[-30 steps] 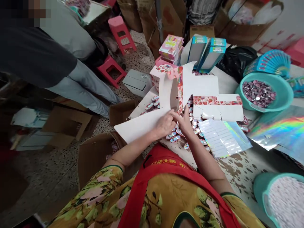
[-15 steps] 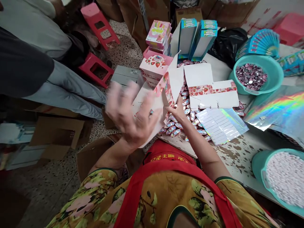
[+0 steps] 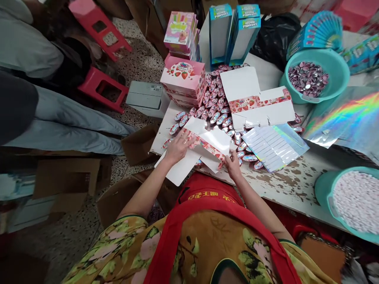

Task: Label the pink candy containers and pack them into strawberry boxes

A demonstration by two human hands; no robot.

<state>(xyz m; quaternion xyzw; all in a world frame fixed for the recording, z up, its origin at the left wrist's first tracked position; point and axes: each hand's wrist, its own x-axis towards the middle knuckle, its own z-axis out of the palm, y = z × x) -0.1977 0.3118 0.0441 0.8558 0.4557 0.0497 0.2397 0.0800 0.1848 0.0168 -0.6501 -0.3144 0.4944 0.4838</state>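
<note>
A partly folded strawberry-print cardboard box point(image 3: 211, 148) lies over the table's near edge, its white flaps spread. At its left end my left hand point(image 3: 177, 150) grips the printed strip, fingers on top and thumb hidden. My right hand point(image 3: 233, 163) pinches the box's right corner between thumb and fingers. Beneath and behind the box lie many small oval foil-topped packs point(image 3: 213, 106). Flat strawberry box blanks point(image 3: 241, 81) are piled to the right of it. Behind my left hand stands a stack of folded pink strawberry boxes point(image 3: 183, 77).
Silvery printed sheets point(image 3: 275, 148) lie right of the packs. Two turquoise basins hold pieces, one at the back point(image 3: 340, 85) and one at the near right point(image 3: 322, 193). Tall blue boxes point(image 3: 244, 39) stand at the back. A person's legs point(image 3: 74, 118) and red stools point(image 3: 103, 88) are left.
My left hand has come down from a blurred raised position onto the box. The box has been lowered from tilted upright to lying near the table edge, and the pink stack is uncovered.
</note>
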